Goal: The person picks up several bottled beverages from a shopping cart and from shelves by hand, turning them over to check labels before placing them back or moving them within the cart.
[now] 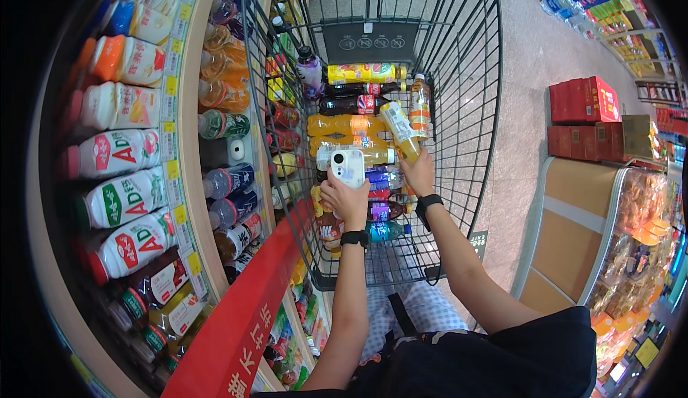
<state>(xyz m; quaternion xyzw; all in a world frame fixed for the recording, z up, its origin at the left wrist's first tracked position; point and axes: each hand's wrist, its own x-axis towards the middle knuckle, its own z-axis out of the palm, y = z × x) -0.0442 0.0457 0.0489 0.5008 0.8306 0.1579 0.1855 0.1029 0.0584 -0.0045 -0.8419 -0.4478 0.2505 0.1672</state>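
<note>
My left hand [342, 199] is wrapped round a white smartphone [349, 168], its camera lenses facing up, over the near part of the shopping cart [494, 61]. In my right hand [418, 174] is a yellow drink bottle [398, 127] with a pale label, tilted with its cap end toward me. Under both hands, bottles lie in the cart: orange soda bottles [345, 124], dark cola bottles [350, 104], a yellow-labelled bottle [362, 73] and a teal one [387, 231]. An amber bottle [419, 104] lies lengthwise at the right. A purple-and-white bottle [309, 68] leans at the cart's far left.
Shelves of drinks, with white bottles [129, 197] in front, run along my left. A red sign board [236, 312] juts out beside the cart. On the right stand red boxes [584, 101] and a display stand [573, 204] with packaged goods. Tiled floor [527, 118] lies between.
</note>
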